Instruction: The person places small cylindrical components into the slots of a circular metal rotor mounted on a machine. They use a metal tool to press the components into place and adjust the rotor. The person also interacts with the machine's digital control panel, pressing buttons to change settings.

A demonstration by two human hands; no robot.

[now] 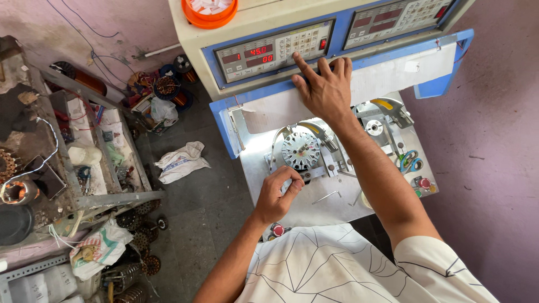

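Note:
My right hand [324, 87] reaches up to the control panel [273, 49] of a cream and blue winding machine, index finger pressing near the keypad's lower right corner. My left hand [276, 196] rests on the metal work plate [314, 210], fingers pinched just below the round slotted stator [301, 150], on a small part or wire I cannot make out. The stator sits clamped in the machine's fixture, with curved metal guide arms around it.
A second fixture [375, 127], scissors [408, 161] and a red button [425, 182] lie on the plate's right. An orange lid [209, 14] tops the machine. Left stands a cluttered metal shelf [84, 163] with coils, bags and stators; a white sack [181, 161] lies on the floor.

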